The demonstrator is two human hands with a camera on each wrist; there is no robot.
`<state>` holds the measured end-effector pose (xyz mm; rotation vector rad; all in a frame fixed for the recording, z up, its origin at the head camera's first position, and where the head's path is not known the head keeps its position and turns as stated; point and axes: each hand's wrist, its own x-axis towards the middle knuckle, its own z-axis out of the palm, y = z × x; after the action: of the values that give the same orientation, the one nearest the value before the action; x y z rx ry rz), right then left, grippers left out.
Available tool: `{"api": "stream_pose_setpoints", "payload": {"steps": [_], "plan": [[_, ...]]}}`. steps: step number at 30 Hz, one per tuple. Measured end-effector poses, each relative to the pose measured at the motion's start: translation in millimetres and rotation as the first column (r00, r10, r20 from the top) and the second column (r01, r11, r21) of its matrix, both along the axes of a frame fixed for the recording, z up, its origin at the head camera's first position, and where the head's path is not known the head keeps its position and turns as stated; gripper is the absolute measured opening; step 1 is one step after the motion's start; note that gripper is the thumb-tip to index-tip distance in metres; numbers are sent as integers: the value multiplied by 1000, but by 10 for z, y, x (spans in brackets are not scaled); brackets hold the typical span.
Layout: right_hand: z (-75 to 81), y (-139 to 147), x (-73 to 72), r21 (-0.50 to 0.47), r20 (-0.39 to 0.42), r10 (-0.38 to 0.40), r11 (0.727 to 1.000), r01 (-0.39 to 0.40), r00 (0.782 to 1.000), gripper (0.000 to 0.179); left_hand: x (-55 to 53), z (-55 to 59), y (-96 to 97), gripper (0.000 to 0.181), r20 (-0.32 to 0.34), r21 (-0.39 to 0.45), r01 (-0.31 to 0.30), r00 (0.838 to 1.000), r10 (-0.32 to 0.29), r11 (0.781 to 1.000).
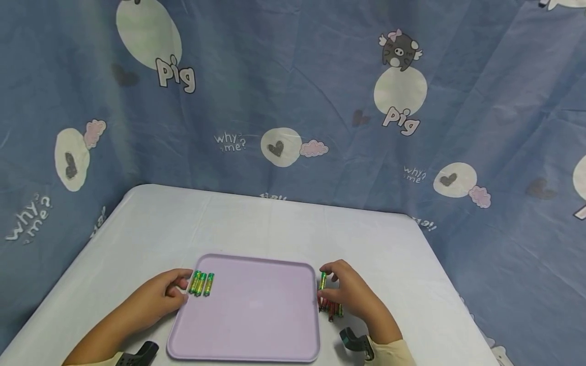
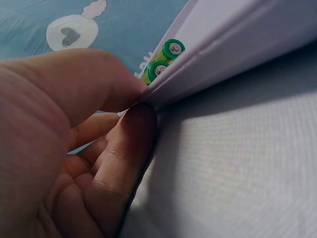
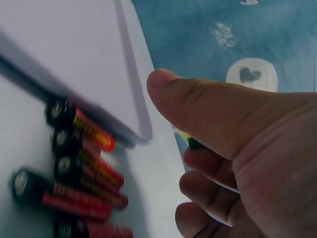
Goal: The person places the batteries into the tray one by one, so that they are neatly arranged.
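My left hand pinches the left edge of a lilac tray; in the left wrist view the thumb and forefinger meet at the tray's rim. Three green-and-gold batteries stand side by side on the tray near that edge. At the tray's right side, my right hand holds another green battery between thumb and forefinger. The thumb hides most of it in the right wrist view. Below that hand lie several loose batteries, red-and-black ones among them, beside the tray.
A white cloth covers the table. Behind it hangs a blue printed curtain. Black wrist straps sit on both forearms near the table's front.
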<state>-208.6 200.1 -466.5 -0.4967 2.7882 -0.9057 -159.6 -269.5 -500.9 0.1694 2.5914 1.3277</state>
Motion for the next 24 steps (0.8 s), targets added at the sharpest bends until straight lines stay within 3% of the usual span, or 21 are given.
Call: {"api": "stream_pose_setpoints", "payload": {"steps": [17, 24], "plan": [[73, -432, -130, -3, -24, 68, 998, -68, 997, 54, -11, -10, 4, 63, -4, -5, 6, 1000, -6, 1000], [86, -640, -171, -18, -34, 142, 990, -143, 989, 53, -13, -10, 1, 63, 7, -13, 0, 1000, 1, 1000]]}}
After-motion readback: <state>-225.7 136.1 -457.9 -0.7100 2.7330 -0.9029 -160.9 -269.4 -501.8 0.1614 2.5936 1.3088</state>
